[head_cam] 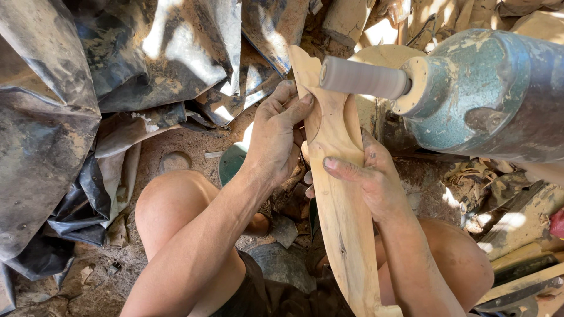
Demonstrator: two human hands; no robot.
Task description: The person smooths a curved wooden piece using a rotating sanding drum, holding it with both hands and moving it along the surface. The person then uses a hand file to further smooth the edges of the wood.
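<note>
Both hands, left hand and right hand, gripping a carved wooden plank against the sanding drum, fingertips at risk if slipping

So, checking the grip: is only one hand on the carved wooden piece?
No: the left hand and right hand both grip the carved wooden piece.

We wear only dark shorts; our arms are bare with no sleeves, and our knees are bare too. Our left hand and right hand are gloveless, dusted with pale sawdust and grime, with no rings or watch.
</note>
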